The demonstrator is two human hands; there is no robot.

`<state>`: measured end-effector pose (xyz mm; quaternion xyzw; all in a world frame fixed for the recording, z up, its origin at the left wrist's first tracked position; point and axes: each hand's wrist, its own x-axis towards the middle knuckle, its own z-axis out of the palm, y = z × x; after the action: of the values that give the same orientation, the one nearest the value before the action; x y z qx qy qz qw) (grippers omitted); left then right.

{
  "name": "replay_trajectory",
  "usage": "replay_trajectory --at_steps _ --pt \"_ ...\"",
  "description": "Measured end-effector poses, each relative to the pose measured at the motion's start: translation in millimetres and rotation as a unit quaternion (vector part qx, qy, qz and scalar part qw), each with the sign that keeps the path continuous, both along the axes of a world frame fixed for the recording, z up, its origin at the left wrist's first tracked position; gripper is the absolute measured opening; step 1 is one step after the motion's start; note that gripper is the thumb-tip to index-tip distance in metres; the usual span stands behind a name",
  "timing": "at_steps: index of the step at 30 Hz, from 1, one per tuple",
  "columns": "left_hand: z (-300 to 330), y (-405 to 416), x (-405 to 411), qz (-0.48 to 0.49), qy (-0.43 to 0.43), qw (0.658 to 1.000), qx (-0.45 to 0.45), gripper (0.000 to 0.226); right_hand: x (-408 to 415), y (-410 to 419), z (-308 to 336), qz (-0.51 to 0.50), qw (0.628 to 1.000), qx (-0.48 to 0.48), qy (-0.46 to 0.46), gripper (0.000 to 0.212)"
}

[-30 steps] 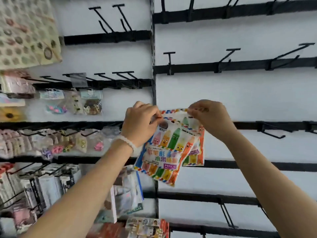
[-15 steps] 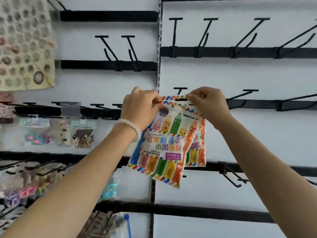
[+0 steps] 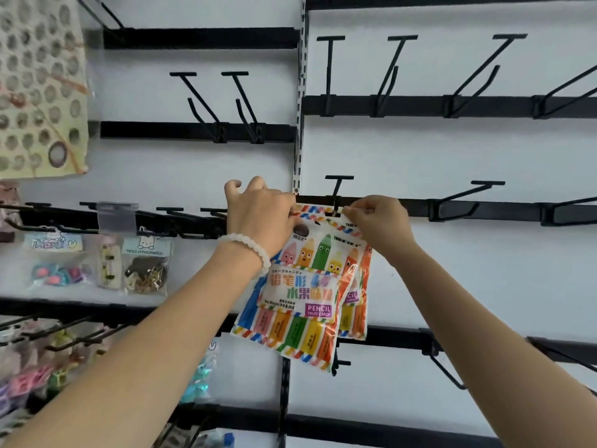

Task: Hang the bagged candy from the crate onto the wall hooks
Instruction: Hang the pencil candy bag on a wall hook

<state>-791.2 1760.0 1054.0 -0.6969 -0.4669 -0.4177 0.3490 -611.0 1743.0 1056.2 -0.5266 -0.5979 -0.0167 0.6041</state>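
Striped candy bags (image 3: 300, 295) pinched at their top edge in my left hand (image 3: 258, 215) and right hand (image 3: 378, 221) meet the wall hook (image 3: 337, 189), not yet threaded; right-side hooks remain bare.

We see a white candy bag (image 3: 298, 299) printed with pink, orange, green and yellow pencil figures, a striped red, blue and yellow border, and a purple label. The hooks (image 3: 336, 189) and rails (image 3: 484, 106) are black against the white wall (image 3: 452, 150). A cream cloth (image 3: 38, 85) carries grey dots.
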Motion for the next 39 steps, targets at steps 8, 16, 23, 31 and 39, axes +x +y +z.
replay_trajectory --at_steps 8,16,23,31,39 --pt "-2 6 1 0.018 0.014 1.0 0.021 0.022 7 23 -2 -0.033 0.999 0.003 -0.029 0.007" --pt "-3 -2 2 -0.023 -0.02 0.999 0.033 0.024 16 -9 -12 0.023 0.991 0.059 -0.117 0.021" --pt "-3 -21 12 -0.038 -0.025 0.997 0.054 0.026 17 -39 -6 0.029 0.988 0.044 -0.142 0.011" --pt "11 -27 7 -0.012 -0.037 0.998 0.045 0.028 8 -44 9 0.012 0.99 0.053 -0.134 0.011" --pt "16 -14 6 -0.008 -0.038 0.999 0.015 0.03 3 -30 10 0.006 0.993 0.051 -0.108 0.008"
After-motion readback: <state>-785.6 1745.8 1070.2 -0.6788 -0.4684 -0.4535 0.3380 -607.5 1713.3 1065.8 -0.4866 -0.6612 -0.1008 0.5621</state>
